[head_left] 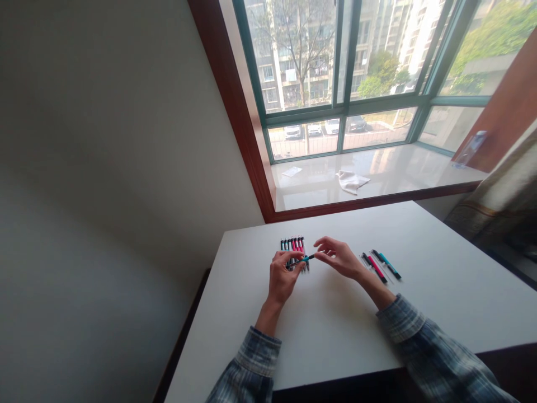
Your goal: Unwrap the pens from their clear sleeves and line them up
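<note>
A teal pen with black ends (pixel 305 259) is pinched between the thumb and fingers of my left hand (pixel 283 275). It lies roughly level, its black end pointing right. Close to that end is my right hand (pixel 339 258), thumb and forefinger apart; whether the thumb tip touches the pen is hard to tell. Behind and under my left hand lies a row of several pens (pixel 293 243), teal and pink with black tops, partly hidden by the hand. Right of my right wrist lie a pink barrel (pixel 377 269) and a teal barrel (pixel 390 266) with black parts beside them.
The white table (pixel 335 336) meets a grey wall on the left and a red-brown window frame (pixel 302 214) at the back. On the sill lie a white cloth (pixel 352 182) and a paper (pixel 292 172). A clear bottle (pixel 470 149) and a curtain (pixel 482 201) are at the right.
</note>
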{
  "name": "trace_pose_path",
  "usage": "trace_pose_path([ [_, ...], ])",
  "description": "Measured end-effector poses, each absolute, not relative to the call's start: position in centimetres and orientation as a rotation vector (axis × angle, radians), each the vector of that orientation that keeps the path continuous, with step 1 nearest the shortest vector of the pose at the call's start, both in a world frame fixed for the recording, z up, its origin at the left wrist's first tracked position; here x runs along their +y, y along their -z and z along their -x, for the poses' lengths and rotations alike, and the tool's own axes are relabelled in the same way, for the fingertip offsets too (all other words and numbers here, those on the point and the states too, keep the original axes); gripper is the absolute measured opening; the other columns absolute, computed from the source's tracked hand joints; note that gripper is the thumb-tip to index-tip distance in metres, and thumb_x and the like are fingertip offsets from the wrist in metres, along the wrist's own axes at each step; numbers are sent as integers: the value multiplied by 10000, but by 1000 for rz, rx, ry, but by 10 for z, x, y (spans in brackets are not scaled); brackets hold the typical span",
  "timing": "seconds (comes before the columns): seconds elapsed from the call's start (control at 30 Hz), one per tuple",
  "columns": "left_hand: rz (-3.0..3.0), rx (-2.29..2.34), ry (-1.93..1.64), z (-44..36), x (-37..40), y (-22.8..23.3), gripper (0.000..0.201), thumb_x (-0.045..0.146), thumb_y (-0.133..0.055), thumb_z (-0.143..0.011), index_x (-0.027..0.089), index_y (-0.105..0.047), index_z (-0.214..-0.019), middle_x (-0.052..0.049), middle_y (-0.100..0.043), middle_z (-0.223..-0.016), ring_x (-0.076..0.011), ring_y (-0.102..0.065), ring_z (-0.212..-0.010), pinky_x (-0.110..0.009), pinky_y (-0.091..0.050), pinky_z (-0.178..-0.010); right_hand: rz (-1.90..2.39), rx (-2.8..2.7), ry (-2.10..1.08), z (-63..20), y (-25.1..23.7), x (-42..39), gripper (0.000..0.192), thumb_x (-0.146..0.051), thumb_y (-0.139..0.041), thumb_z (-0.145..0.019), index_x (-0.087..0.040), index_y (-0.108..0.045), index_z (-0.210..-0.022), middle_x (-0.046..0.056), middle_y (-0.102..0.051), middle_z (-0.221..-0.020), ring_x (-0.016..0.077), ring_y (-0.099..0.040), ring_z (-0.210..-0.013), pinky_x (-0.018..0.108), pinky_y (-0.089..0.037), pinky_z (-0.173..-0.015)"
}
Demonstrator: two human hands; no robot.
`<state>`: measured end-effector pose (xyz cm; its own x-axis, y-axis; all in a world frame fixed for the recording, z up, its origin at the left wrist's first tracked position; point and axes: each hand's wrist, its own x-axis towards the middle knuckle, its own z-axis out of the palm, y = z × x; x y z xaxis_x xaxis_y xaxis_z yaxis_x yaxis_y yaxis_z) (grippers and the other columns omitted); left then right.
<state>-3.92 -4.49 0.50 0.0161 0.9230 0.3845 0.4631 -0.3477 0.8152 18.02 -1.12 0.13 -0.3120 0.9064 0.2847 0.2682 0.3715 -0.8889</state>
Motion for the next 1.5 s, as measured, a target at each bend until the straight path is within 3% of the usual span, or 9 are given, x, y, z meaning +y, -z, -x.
trace_pose_path([
  [0.07,-1822,1422,-1297,39,-45,-5,184,177,-784,-813,272,-786,-970,-43,-706,-1013,-216,-679,-998,-379,-535,-948,997,-1801,-960,-181,-1,-11,310,-518,-685,-900,-212,-710,-946,35,-736,-858,189,-655,-778,297,-509,-705],
  [0.2,-1832,1412,-1297,39,-45,-3,195,181,-793,-803,270,-789,-976,-44,-702,-1012,-222,-680,-1004,-383,-537,-947,1127,-1863,-864,-181,1,-10,440,-533,-568,-972,-191,-664,-714,4,-647,-634,142,-552,-585,278,-448,-602],
  [0.37,-1824,1407,-1303,39,-45,-1,188,201,-791,-810,270,-792,-985,-50,-703,-1021,-227,-683,-1010,-393,-538,-958,992,-1885,-883,-180,-1,-12,309,-512,-674,-912,-214,-715,-985,35,-746,-869,174,-647,-748,284,-506,-685],
  [0.53,-1818,1406,-1299,39,-44,-2,195,206,-796,-805,273,-795,-988,-53,-701,-1026,-228,-687,-1003,-398,-541,-958,1123,-1936,-799,-179,2,-12,444,-520,-568,-976,-183,-680,-710,0,-648,-609,133,-532,-564,268,-420,-571],
  [0.77,-1825,1407,-1311,40,-44,-2,192,209,-793,-808,273,-794,-989,-52,-705,-1016,-229,-688,-1002,-401,-542,-957,963,-1859,-882,-178,0,-14,270,-453,-707,-895,-222,-701,-1034,33,-752,-898,176,-677,-788,285,-533,-708],
  [0.9,-1818,1409,-1311,40,-44,-2,191,208,-789,-813,274,-793,-992,-53,-700,-1022,-227,-686,-999,-396,-545,-949,1020,-1890,-824,-178,0,-13,275,-470,-666,-927,-207,-724,-873,25,-748,-816,167,-655,-724,279,-502,-682],
  [1.07,-1882,1431,-1261,38,-45,-1,232,204,-789,-814,301,-789,-1025,-41,-696,-986,-236,-668,-1008,-403,-543,-935,1160,-1966,-726,-178,1,-13,503,-512,-540,-992,-179,-687,-646,3,-665,-583,133,-561,-546,256,-388,-584],
  [1.27,-1978,1460,-1243,37,-46,-3,261,173,-790,-803,311,-792,-1025,-40,-678,-952,-237,-639,-979,-414,-533,-923,1215,-1948,-801,-176,3,-13,600,-511,-486,-1015,-180,-657,-545,-8,-613,-483,120,-552,-470,250,-379,-564],
  [1.5,-1984,1458,-1245,39,-45,-4,273,203,-790,-816,312,-778,-1067,-33,-696,-979,-231,-640,-1002,-402,-531,-930,994,-1928,-755,-179,-3,-14,276,-495,-694,-913,-228,-759,-938,38,-753,-880,181,-660,-791,284,-509,-696],
])
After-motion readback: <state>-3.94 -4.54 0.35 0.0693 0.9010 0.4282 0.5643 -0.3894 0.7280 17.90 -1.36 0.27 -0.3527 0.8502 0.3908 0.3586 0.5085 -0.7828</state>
